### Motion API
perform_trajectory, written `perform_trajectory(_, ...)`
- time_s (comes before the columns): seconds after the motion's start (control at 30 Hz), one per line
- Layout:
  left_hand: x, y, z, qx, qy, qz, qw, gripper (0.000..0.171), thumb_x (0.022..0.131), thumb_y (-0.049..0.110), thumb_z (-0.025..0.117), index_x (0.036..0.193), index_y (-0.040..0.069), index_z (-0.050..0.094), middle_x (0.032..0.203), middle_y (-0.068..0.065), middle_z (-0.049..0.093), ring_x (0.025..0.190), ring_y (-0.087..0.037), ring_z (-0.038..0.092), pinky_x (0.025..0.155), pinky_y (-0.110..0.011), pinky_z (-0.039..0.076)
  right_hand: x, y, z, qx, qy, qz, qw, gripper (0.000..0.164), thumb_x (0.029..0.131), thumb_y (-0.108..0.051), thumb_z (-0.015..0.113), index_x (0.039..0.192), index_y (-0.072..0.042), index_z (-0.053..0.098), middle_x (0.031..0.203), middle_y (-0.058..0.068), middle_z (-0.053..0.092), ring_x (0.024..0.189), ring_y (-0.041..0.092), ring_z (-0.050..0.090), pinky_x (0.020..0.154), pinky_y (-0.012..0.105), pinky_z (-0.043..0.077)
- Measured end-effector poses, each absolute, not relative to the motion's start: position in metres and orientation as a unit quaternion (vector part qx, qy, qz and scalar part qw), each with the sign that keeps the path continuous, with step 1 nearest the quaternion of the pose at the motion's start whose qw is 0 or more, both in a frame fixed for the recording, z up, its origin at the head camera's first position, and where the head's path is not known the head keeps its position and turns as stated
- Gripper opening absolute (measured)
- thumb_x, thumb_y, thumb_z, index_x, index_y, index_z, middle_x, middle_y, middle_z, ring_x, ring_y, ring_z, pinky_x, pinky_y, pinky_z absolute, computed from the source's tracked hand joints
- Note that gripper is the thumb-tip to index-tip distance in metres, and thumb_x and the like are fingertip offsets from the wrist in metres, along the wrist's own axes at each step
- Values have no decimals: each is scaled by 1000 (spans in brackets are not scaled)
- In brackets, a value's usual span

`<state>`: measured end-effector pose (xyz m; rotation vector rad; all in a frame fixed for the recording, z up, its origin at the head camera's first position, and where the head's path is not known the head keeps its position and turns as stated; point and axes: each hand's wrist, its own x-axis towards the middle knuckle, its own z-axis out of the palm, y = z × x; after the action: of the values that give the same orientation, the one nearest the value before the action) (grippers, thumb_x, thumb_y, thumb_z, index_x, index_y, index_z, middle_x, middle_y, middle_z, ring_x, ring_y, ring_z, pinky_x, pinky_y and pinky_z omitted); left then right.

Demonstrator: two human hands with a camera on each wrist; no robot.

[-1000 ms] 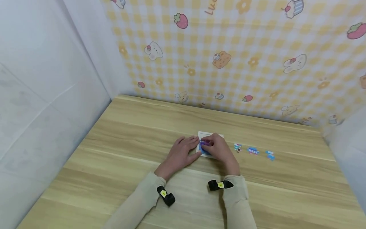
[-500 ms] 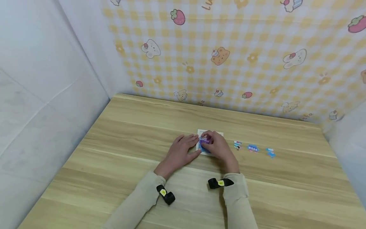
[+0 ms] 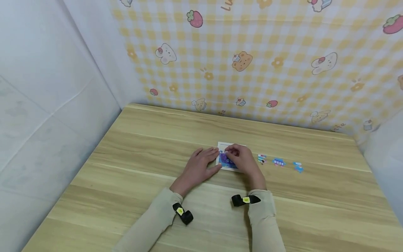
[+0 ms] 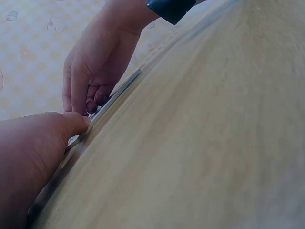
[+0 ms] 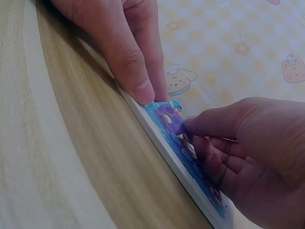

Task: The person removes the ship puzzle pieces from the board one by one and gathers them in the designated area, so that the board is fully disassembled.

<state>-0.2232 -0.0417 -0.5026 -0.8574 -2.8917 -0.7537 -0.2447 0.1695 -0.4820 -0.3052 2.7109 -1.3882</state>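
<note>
In the head view a small white-framed puzzle board (image 3: 222,144) lies on the table, with a purple and blue picture partly filling it. My left hand (image 3: 199,167) lies with fingers extended along the board's left edge. Its thumb (image 5: 143,91) rests on the rim in the right wrist view. My right hand (image 3: 244,159) bends over the board from the right, thumb and fingertips pinching a purple puzzle piece (image 5: 170,118) at the picture's surface. The right index fingertip is hidden behind the thumb in the right wrist view.
To the right of the board lie three loose puzzle pieces: a striped one (image 3: 262,159), a blue one with white windows (image 3: 279,162) and a light blue one (image 3: 298,167). A yellow checked cloth (image 3: 277,84) hangs behind the wooden table (image 3: 151,147).
My right hand has shifted slightly right and its fingers have drawn back a little, so more of the purple picture shows. The left hand keeps its place on the board's edge.
</note>
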Motion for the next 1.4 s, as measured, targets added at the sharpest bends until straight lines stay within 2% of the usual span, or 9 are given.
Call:
perform_trajectory(0.6, -224, -41, -503, -269, -928, -257, 19, 55, 106, 42, 58, 150, 11, 54, 157, 1, 49, 150, -16, 39, 125, -45, 21, -246, 172, -484, -100, 877, -467, 41, 13, 102, -9, 66, 109, -2, 74, 91, 9, 66, 81, 21, 56, 77, 33, 48)
perform_trajectory(0.9, -225, -39, -503, -263, -929, -260, 13, 55, 105, 42, 59, 150, 11, 54, 157, 1, 49, 150, -16, 39, 126, -44, 20, -248, 176, -486, -102, 867, -486, 38, 12, 101, -9, 68, 108, -2, 75, 89, 8, 68, 77, 19, 55, 71, 26, 46)
perform_trajectory(1.4, -226, -38, -503, -258, -925, -277, 15, 55, 104, 42, 61, 148, 9, 56, 155, 0, 52, 148, -18, 41, 126, -44, 20, -248, 178, -482, -92, 852, -515, 35, 13, 100, -8, 68, 109, 0, 74, 92, 11, 69, 77, 19, 56, 70, 25, 47)
